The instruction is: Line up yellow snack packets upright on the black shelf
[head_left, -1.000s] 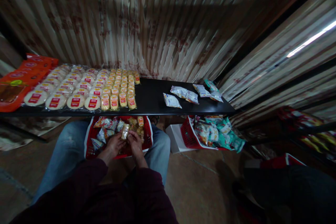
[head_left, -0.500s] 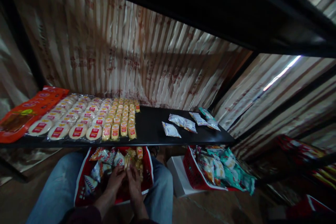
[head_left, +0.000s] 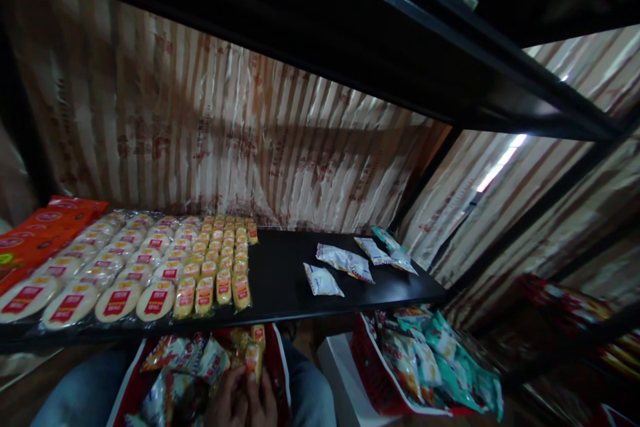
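Observation:
A small yellow wrapped snack roll (head_left: 253, 360) with a red-and-orange label stands upright at my fingertips, over the red basket (head_left: 284, 363) between my knees. My left hand (head_left: 227, 403) and my right hand (head_left: 261, 403) are close together, fingers closed on the roll's lower end. Around them the basket holds blue-and-white snack packets (head_left: 213, 359) and more yellow rolls, partly covered by my hands. On the black shelf (head_left: 280, 263) above, rows of matching yellow rolls (head_left: 224, 285) lie beside round white wrapped crackers (head_left: 157, 300).
Several white packets (head_left: 345, 261) lie loose on the shelf's right half, and an orange bag (head_left: 50, 230) at its left end. A second red basket (head_left: 367, 373) of green and white bags leans on a white box (head_left: 340, 373). A black upper shelf (head_left: 320, 47) hangs overhead.
The view has tilted up and moved closer to the shelf, so basket and hands sit lower in the picture. The roll in my fingers now shows its label upright.

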`<move>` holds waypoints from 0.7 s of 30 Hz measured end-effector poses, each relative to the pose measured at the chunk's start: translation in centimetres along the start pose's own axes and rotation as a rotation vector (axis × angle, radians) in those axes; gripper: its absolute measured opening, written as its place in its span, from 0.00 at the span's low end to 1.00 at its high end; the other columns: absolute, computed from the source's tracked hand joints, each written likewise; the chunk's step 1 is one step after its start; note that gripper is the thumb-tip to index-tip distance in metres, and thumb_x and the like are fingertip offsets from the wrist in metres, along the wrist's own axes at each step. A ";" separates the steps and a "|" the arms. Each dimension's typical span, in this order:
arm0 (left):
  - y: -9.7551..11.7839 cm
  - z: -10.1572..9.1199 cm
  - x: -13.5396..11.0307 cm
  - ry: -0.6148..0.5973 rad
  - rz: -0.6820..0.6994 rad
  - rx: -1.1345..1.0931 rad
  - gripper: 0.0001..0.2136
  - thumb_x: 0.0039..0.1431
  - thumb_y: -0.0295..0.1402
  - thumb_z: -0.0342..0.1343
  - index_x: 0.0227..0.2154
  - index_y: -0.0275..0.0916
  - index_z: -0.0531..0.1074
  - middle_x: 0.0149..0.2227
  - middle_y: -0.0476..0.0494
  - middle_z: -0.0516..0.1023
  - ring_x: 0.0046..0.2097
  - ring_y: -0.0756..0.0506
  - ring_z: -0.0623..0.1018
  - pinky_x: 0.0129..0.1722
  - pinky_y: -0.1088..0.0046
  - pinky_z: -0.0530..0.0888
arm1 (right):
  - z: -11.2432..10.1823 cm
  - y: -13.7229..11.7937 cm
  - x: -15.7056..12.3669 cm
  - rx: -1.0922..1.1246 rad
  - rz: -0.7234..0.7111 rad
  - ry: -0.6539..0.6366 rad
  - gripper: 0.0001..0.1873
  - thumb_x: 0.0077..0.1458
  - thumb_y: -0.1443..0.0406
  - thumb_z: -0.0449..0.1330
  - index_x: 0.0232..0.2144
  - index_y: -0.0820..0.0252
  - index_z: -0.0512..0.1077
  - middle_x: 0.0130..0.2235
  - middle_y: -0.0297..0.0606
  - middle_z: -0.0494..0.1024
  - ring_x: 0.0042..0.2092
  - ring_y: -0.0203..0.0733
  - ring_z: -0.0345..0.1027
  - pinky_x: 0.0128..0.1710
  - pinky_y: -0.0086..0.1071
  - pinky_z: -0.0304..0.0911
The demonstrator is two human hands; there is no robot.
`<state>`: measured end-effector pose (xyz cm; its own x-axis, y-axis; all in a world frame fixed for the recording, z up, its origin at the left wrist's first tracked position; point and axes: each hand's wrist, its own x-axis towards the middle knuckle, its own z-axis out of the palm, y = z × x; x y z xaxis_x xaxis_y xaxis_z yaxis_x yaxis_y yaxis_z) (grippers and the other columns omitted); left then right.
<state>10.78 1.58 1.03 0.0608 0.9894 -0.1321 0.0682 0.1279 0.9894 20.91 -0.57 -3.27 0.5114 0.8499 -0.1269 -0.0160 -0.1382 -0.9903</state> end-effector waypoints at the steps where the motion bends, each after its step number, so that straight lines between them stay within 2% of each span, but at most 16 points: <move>1: 0.0 0.2 0.1 0.007 0.033 0.014 0.16 0.38 0.46 0.58 0.36 0.58 0.73 0.44 0.42 0.80 0.53 0.33 0.75 0.51 0.58 0.74 | 0.0 -0.1 -0.2 -0.015 -0.056 0.062 0.17 0.31 0.47 0.68 0.28 0.40 0.80 0.42 0.35 0.81 0.59 0.62 0.63 0.62 0.52 0.55; 3: 0.1 0.4 0.1 0.001 0.089 0.042 0.17 0.44 0.44 0.54 0.39 0.52 0.74 0.46 0.42 0.79 0.53 0.36 0.75 0.55 0.59 0.72 | 0.1 -0.5 -0.4 -0.040 -0.195 0.195 0.15 0.36 0.48 0.67 0.29 0.43 0.81 0.41 0.36 0.82 0.57 0.61 0.65 0.63 0.52 0.53; 5: 0.4 0.5 0.1 -0.033 0.138 0.085 0.18 0.48 0.40 0.50 0.42 0.44 0.75 0.49 0.40 0.78 0.53 0.39 0.75 0.56 0.60 0.71 | 0.3 -1.5 -0.3 -0.025 -0.273 0.238 0.15 0.40 0.49 0.66 0.31 0.47 0.81 0.42 0.37 0.81 0.54 0.58 0.69 0.60 0.50 0.58; 8: 1.3 0.5 0.1 -0.060 0.177 0.129 0.19 0.52 0.37 0.48 0.46 0.41 0.74 0.51 0.40 0.77 0.53 0.42 0.76 0.54 0.64 0.72 | 0.2 -4.0 0.3 0.041 -0.236 0.181 0.21 0.49 0.48 0.60 0.40 0.52 0.78 0.45 0.40 0.80 0.49 0.53 0.73 0.48 0.42 0.70; 10: 2.4 0.6 0.1 -0.047 0.191 0.119 0.18 0.53 0.35 0.48 0.46 0.41 0.74 0.50 0.40 0.77 0.52 0.42 0.76 0.53 0.64 0.73 | 0.0 -6.1 0.7 0.121 -0.150 0.099 0.24 0.52 0.49 0.59 0.46 0.56 0.73 0.47 0.43 0.79 0.47 0.50 0.74 0.45 0.39 0.71; 13: 4.8 0.9 0.1 -0.034 0.218 0.124 0.16 0.53 0.32 0.48 0.43 0.42 0.75 0.49 0.40 0.77 0.51 0.42 0.76 0.53 0.62 0.73 | 0.0 -9.3 1.0 0.134 -0.130 0.077 0.22 0.52 0.49 0.59 0.42 0.58 0.71 0.41 0.42 0.80 0.42 0.46 0.75 0.41 0.35 0.70; 15: 6.7 1.1 0.2 0.031 0.252 0.126 0.15 0.53 0.30 0.47 0.41 0.41 0.75 0.47 0.40 0.78 0.50 0.42 0.76 0.54 0.59 0.71 | 0.2 -11.3 1.1 0.085 -0.158 0.096 0.20 0.53 0.50 0.58 0.39 0.58 0.71 0.38 0.40 0.80 0.41 0.44 0.74 0.41 0.33 0.69; 18: 8.9 1.4 0.9 0.055 0.314 0.115 0.14 0.54 0.30 0.46 0.39 0.40 0.75 0.45 0.39 0.77 0.49 0.43 0.75 0.54 0.59 0.70 | 0.7 -13.6 1.7 0.053 -0.185 0.082 0.18 0.55 0.52 0.57 0.40 0.59 0.70 0.39 0.39 0.79 0.40 0.41 0.73 0.42 0.32 0.68; 21: 10.2 1.5 2.1 0.030 0.328 0.096 0.13 0.55 0.29 0.46 0.39 0.40 0.74 0.45 0.40 0.76 0.49 0.44 0.74 0.54 0.61 0.70 | 1.0 -15.0 2.7 0.070 -0.192 0.069 0.16 0.56 0.54 0.55 0.41 0.59 0.69 0.39 0.38 0.78 0.40 0.40 0.72 0.42 0.32 0.67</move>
<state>13.13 4.85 10.74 0.0660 0.9785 0.1956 0.1437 -0.2033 0.9685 21.62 4.31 11.19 0.5681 0.8203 0.0659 0.0289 0.0602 -0.9978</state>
